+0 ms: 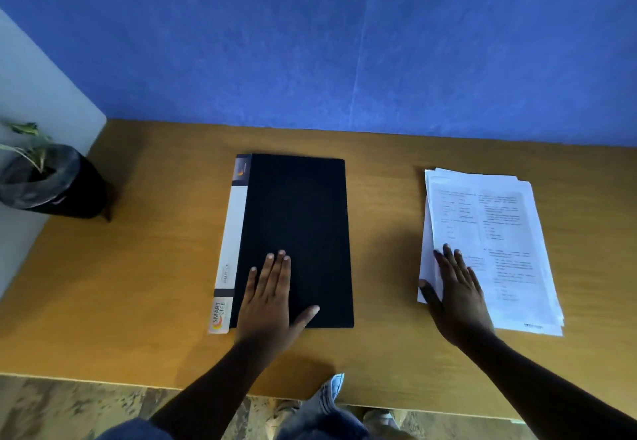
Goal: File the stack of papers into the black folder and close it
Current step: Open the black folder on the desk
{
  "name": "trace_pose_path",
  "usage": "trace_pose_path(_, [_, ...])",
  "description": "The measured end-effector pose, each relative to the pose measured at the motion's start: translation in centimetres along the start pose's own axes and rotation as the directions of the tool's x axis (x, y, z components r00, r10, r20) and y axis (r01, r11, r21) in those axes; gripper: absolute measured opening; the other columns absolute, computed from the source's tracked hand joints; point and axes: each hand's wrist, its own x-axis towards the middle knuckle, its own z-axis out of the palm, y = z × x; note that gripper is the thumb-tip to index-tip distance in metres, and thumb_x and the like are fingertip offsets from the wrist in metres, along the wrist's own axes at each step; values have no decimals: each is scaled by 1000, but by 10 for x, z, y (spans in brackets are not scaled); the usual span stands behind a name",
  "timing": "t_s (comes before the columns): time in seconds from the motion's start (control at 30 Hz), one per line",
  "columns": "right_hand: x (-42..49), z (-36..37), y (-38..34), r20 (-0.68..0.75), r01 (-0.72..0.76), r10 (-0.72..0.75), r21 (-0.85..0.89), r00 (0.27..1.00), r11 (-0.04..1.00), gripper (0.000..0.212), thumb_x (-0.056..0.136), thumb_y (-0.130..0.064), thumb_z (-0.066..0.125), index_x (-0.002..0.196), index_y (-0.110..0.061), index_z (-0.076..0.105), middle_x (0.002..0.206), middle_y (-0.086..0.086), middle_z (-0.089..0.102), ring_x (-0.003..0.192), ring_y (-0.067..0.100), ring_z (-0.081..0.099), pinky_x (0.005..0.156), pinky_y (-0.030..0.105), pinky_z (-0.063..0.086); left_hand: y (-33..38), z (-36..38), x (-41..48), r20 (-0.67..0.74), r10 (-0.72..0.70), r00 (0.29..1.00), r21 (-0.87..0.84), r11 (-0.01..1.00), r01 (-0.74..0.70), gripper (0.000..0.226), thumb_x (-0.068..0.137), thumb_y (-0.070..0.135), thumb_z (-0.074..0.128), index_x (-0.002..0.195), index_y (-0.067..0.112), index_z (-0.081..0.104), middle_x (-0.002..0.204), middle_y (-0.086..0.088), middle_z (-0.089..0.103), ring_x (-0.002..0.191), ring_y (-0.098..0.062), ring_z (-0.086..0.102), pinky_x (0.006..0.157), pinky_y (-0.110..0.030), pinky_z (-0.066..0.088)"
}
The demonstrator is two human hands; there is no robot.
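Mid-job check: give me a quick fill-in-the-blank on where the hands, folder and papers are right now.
1. The black folder lies on the wooden desk with its cover ____.
2. The left hand rests flat on the ____.
3. The right hand rests on the stack of papers, which lies to the ____ of the folder.
4. The potted plant stands at the desk's far ____ corner.

Missing words: closed; folder; right; left

Single head view, looking forward and down, close over desk (pixel 155 267); blue wall (pixel 344 43) fills upper half of frame.
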Motion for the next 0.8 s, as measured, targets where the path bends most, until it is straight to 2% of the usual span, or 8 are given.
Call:
trace_pose_path(0.13, [-29, 4, -17, -30, 66, -63, 123, 998, 990, 66, 93, -36, 57, 152, -20, 30, 160, -3, 22, 146, 9, 13, 115, 35, 21, -33, -6, -32, 11, -87, 996, -51, 995, 87, 129, 61, 93, 46, 156, 13, 9, 165, -6, 8, 152, -22, -1, 120, -49, 9])
trace_pose_path(0.23, [-47, 12, -30, -2, 61, -62, 160, 998, 985, 67, 92, -39, 59, 151, -24, 32, 158, -8, 23, 146, 15, 25, 112, 37, 31, -51, -8, -44, 33, -176, 984, -49, 983, 178, 133, 54, 96, 44, 156, 19, 8, 165, -8, 0, 151, -27, -7, 120, -54, 7])
trace_pose_path(0.33, [-57, 19, -41, 54, 66, -75, 165, 996, 984, 68, 92, -42, 57, 152, -28, 29, 160, -9, 23, 146, 16, 28, 111, 36, 32, -57, -10, -45, 32, -201, 979, -63, 977, 202, 112, 66, 92, 38, 155, 30, 8, 164, -6, -7, 150, -30, -12, 117, -54, -1])
trace_pose_path(0.43, [-65, 26, -49, 100, 85, -104, 185, 990, 979, 67, 92, -46, 54, 152, -32, 26, 160, -12, 22, 146, 11, 25, 112, 33, 30, -59, -10, -48, 35, -108, 993, -57, 992, 110, 77, 84, 79, 28, 151, 40, 20, 163, 5, 3, 150, -30, -3, 116, -61, 13])
trace_pose_path(0.5, [-69, 28, -56, 112, 76, -101, 206, 989, 976, 69, 91, -49, 53, 152, -34, 24, 159, -14, 22, 145, 10, 26, 111, 32, 31, -60, -10, -51, 17, -56, 998, -114, 992, 58, 64, 90, 71, 21, 148, 44, 25, 161, 12, 11, 151, -22, -2, 115, -58, 21])
trace_pose_path(0.63, [-70, 30, -69, 129, 44, -73, 220, 989, 975, 70, 92, -49, 53, 152, -33, 22, 160, -12, 23, 145, 12, 28, 112, 33, 31, -59, -11, -49, 20, -29, 999, -208, 978, 33, 53, 93, 66, 17, 144, 51, 20, 159, 24, 9, 147, -3, -18, 118, -44, 9])
trace_pose_path(0.8, [-72, 31, -77, 120, -8, -23, 254, 992, 967, 70, 92, -48, 52, 153, -30, 22, 160, -5, 28, 144, 18, 34, 110, 36, 36, -42, -14, -47, 40, 27, 999, -400, 917, -9, 47, 96, 58, 31, 142, 50, 25, 157, 29, 8, 147, 1, -14, 118, -47, 10])
